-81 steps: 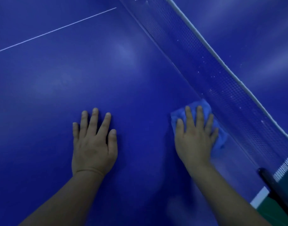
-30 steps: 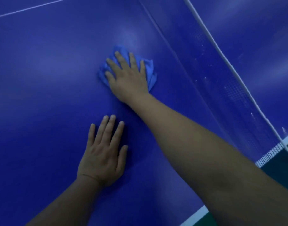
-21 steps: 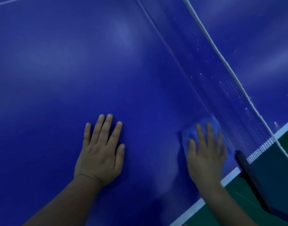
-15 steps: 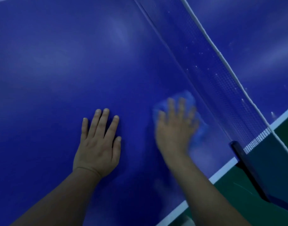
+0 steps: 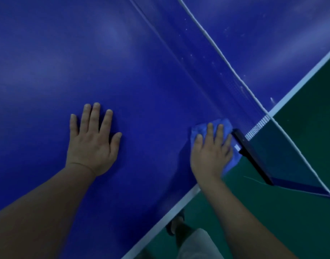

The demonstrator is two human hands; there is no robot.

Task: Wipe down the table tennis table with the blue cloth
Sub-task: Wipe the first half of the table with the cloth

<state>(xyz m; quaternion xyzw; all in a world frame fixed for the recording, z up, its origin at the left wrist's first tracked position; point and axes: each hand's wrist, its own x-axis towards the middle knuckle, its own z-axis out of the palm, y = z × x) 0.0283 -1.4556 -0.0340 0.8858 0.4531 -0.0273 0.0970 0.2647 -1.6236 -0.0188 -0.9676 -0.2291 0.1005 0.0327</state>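
cloth on table — beside net

The right hand hides most of the crumpled light-blue cloth, and the top edge cuts off the white-topped blue mesh net.

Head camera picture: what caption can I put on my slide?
Right hand presses the blue cloth beside the net post, left hand flat on the table.
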